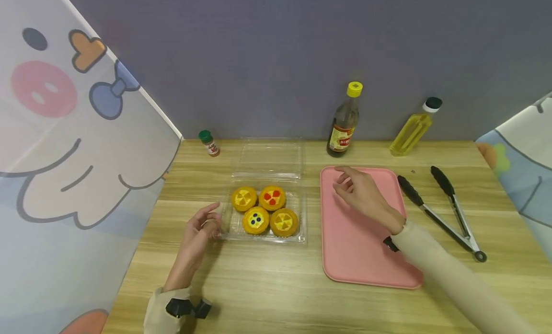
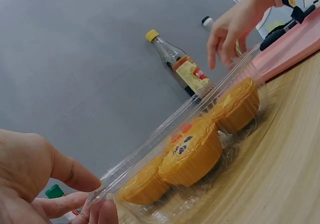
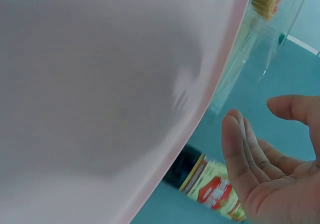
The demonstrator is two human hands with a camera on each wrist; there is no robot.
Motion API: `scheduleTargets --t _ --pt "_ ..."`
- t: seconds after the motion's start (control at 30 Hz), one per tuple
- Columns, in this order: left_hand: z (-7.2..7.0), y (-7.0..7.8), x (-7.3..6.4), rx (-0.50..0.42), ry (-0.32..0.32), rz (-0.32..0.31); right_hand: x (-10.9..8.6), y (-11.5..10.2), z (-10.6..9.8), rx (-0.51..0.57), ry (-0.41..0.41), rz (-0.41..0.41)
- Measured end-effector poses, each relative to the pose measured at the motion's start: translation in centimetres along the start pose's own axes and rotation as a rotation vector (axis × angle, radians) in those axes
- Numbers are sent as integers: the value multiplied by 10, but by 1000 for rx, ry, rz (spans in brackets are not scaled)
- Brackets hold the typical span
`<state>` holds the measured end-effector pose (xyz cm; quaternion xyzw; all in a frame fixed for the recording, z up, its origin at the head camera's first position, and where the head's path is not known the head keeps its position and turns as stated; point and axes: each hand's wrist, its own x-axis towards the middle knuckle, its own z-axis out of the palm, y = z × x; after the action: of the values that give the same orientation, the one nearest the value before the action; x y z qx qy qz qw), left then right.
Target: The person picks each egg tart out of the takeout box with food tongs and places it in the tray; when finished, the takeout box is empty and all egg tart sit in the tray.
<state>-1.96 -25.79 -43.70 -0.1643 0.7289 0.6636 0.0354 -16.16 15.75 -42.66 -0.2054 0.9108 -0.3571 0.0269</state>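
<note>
A clear plastic container [image 1: 228, 236] stands with its lid [image 1: 270, 157] folded back behind it. It holds several round yellow tarts [image 1: 256, 220], topped with red dots, blue dots or wedge patterns. My left hand [image 1: 199, 233] is at the container's left front corner; in the left wrist view its thumb [image 2: 75, 173] and fingers pinch the rim there. Over the pink tray [image 1: 345, 257] hovers my right hand [image 1: 364, 192], fingers loosely bent and apart from the thumb. Nothing lies between them in the right wrist view, where the hand [image 3: 285, 169] appears beyond the tray's edge.
Black-tipped metal tongs [image 1: 448, 224] lie spread to the right of the tray. Along the back wall stand a dark sauce bottle [image 1: 343, 125] with a yellow cap, an oil bottle [image 1: 411, 132] and a small green-capped shaker [image 1: 209, 143]. A printed cloth hangs on the left.
</note>
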Motion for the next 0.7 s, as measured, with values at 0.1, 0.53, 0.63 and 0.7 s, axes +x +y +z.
scheduleTargets --t 0.1,0.53,0.63,0.7 --pt "-1 3 5 32 -3 2 -9 7 -7 -18 20 -3" --pt "-2 17 20 76 -36 -16 -48 40 -31 -97 104 -15" --pt "-2 16 20 77 -39 -19 -59 49 -38 -129 141 -24" --pt "-2 14 21 80 -36 -14 -66 55 -44 -139 155 -15"
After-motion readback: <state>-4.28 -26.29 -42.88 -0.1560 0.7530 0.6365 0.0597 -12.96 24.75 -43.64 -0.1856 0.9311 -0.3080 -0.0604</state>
